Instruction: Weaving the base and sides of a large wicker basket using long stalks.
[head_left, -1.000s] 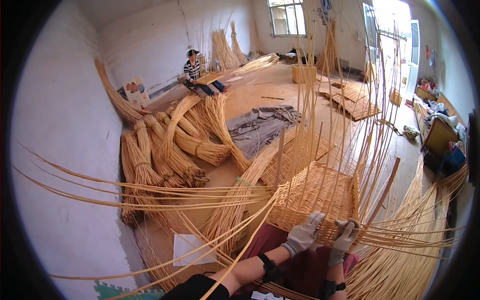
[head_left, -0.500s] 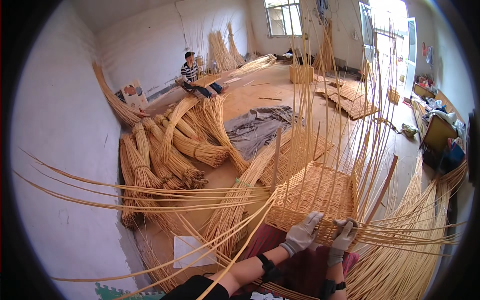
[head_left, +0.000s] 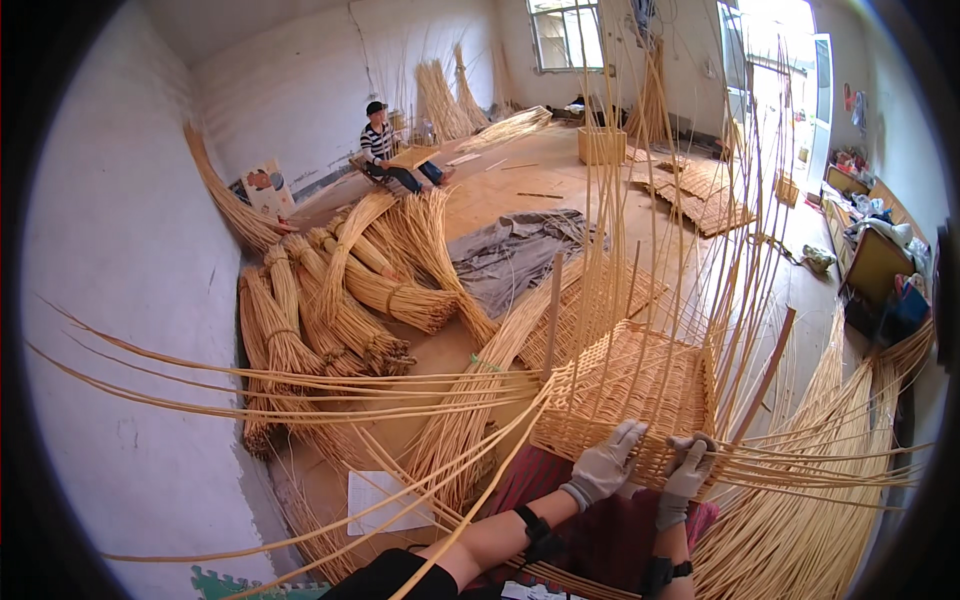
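Wicker basket lies right of centre in view, over dark red cloth. Gloved left hand on near wall, fingers together; whether clamped, cannot tell. Gloved right hand at near right corner, fingers clamped on basket edge. Long rods spread leftward.

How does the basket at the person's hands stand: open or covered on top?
Open: the woven floor inside the basket is in plain sight from above.
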